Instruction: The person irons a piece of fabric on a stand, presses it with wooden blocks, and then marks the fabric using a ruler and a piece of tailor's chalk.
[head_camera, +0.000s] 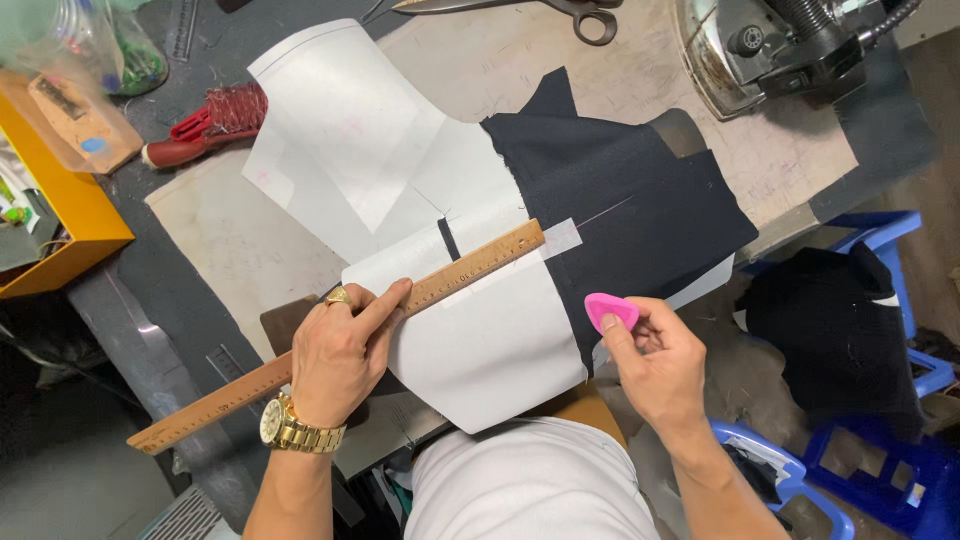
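Note:
My left hand (345, 345), with a gold ring and gold watch, presses a long wooden ruler (470, 265) down across white paper pattern pieces (480, 340). The ruler runs diagonally from lower left to upper right. My right hand (655, 360) pinches a pink piece of tailor's chalk (608, 310) at the edge of the dark navy fabric (630, 205). The fabric lies right of the pattern, partly under it.
Scissors (585, 15) lie at the top edge, a steam iron (770, 45) at top right. A red brush (215, 122) and an orange box (70, 215) sit at left. Blue plastic stools (900, 300) with dark cloth stand at right.

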